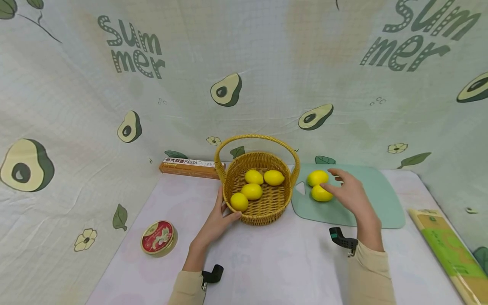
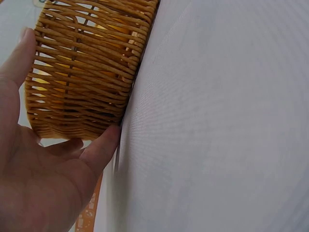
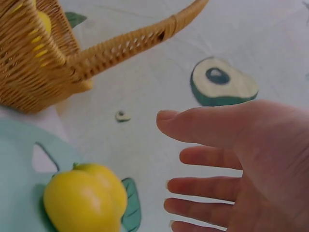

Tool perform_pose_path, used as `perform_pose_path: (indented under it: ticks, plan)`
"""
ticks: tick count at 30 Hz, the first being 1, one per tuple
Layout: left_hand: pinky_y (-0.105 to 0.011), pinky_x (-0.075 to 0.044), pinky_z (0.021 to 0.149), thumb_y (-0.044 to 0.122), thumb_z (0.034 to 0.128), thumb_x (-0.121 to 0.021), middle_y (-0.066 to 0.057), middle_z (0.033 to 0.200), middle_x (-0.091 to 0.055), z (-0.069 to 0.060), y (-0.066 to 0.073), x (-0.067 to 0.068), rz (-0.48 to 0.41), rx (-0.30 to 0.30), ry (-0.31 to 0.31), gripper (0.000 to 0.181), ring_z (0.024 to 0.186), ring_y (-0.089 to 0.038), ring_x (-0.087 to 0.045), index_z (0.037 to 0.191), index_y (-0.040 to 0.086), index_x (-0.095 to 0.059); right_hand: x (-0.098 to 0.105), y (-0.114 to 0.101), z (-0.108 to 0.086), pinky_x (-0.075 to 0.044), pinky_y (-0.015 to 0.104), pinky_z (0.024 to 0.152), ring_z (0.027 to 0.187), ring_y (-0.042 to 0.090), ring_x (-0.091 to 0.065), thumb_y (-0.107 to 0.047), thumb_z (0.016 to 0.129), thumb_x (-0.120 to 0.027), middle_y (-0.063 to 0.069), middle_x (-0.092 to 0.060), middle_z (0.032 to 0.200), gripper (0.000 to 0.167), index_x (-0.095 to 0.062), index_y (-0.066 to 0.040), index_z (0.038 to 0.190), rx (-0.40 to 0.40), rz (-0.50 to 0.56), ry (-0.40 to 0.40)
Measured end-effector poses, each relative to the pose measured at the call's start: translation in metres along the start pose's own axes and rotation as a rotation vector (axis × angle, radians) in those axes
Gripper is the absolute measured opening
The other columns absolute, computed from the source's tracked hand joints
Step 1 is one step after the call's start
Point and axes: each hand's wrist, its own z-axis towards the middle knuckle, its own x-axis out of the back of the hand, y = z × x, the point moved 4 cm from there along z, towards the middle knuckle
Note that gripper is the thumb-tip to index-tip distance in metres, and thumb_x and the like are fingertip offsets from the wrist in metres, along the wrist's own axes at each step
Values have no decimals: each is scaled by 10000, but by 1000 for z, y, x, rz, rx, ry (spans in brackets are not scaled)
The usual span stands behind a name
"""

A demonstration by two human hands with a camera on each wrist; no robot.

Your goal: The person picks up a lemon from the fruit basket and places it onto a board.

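A round wicker basket (image 1: 263, 218) with a tall handle stands mid-table with several lemons (image 1: 252, 191) inside. My left hand (image 1: 215, 222) holds its near left side, thumb and fingers spread against the woven wall (image 2: 82, 67). Two more lemons (image 1: 319, 178) lie side by side on the pale green cutting board (image 1: 366, 199) right of the basket. Above and just right of them hovers my right hand (image 1: 350, 195), its thumb and fingers apart. In the right wrist view nothing is between those fingers, and the lemons (image 3: 82, 198) sit lower left of the hand.
A pasta box (image 1: 192, 168) lies behind the basket to the left. On the left of the table is a round red-lidded tin (image 1: 158, 238). A green and yellow long packet (image 1: 453, 250) lies along the right edge. Avocado-print cloth (image 1: 267, 97) hangs behind.
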Motion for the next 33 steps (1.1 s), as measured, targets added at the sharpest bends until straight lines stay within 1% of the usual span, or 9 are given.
perform_pose_path:
  ticks: [5, 11, 17, 20, 21, 24, 27, 30, 33]
  plan:
    - [-515, -352, 1170, 293, 890, -760, 100, 1667, -18, 0, 0, 0, -5, 2, -1, 1070, 1517, -347, -234, 1528, 532, 65, 6, -19, -8, -397, 698, 1007, 1335, 527, -386, -459, 953, -620, 275, -397, 1520, 729, -380, -71, 1521, 53, -10, -10]
    - [-513, -355, 1169, 308, 891, -757, 97, 1671, 6, 0, 1, 0, 5, 1, -2, 1071, 1520, -352, -223, 1529, 529, 74, 8, -42, -21, -417, 613, 1034, 1259, 408, -495, -372, 947, -662, 209, -530, 1419, 589, -501, -67, 1425, 168, -8, -18]
    - [-521, -349, 1171, 320, 889, -758, 70, 1677, 19, -1, 2, 0, 13, 10, -4, 1069, 1519, -365, -219, 1508, 551, 83, -2, -63, -29, -472, 578, 1006, 1210, 345, -552, -310, 930, -689, 139, -599, 1329, 520, -547, -111, 1389, 261, 27, -66]
    - [-532, -337, 1176, 301, 899, -749, 57, 1678, 39, -1, 2, -1, 9, 5, -13, 1071, 1520, -382, -205, 1517, 530, 95, -11, -74, -31, -493, 558, 984, 1193, 325, -574, -265, 924, -697, 123, -616, 1319, 518, -549, -108, 1395, 318, 26, -113]
    - [-534, -329, 1180, 286, 905, -743, 49, 1677, 51, -2, 6, 0, 2, 11, -25, 1075, 1522, -385, -193, 1526, 508, 105, -15, -78, -31, -498, 542, 982, 1188, 317, -579, -252, 921, -701, 121, -617, 1323, 518, -550, -110, 1395, 332, 28, -131]
    - [-530, -330, 1180, 274, 909, -739, 57, 1675, 49, -2, 6, 0, 4, 13, -27, 1074, 1522, -382, -196, 1524, 514, 107, -29, -89, -30, -502, 527, 984, 1175, 304, -591, -191, 910, -698, 115, -624, 1324, 509, -558, -91, 1389, 383, 57, -172]
    - [-529, -338, 1176, 290, 903, -745, 54, 1677, 41, -2, 6, 0, 10, 11, -23, 1075, 1520, -380, -207, 1522, 520, 103, -49, -96, -25, -492, 543, 1002, 1186, 317, -585, -182, 908, -699, 98, -624, 1329, 500, -566, -95, 1382, 415, 132, -235]
    - [-533, -349, 1168, 327, 894, -751, 45, 1681, 34, -1, 1, 0, 20, -4, -13, 1073, 1516, -386, -216, 1519, 525, 98, -72, -99, -17, -480, 563, 1015, 1215, 337, -573, -212, 908, -707, 81, -626, 1340, 496, -575, -119, 1377, 439, 188, -303]
    - [-529, -356, 1166, 352, 889, -753, 36, 1683, 30, 0, 0, 0, 21, -7, -14, 1075, 1515, -382, -221, 1524, 518, 97, -94, -103, -13, -482, 560, 1011, 1235, 349, -564, -231, 903, -693, 90, -613, 1370, 507, -571, -127, 1385, 457, 196, -357]
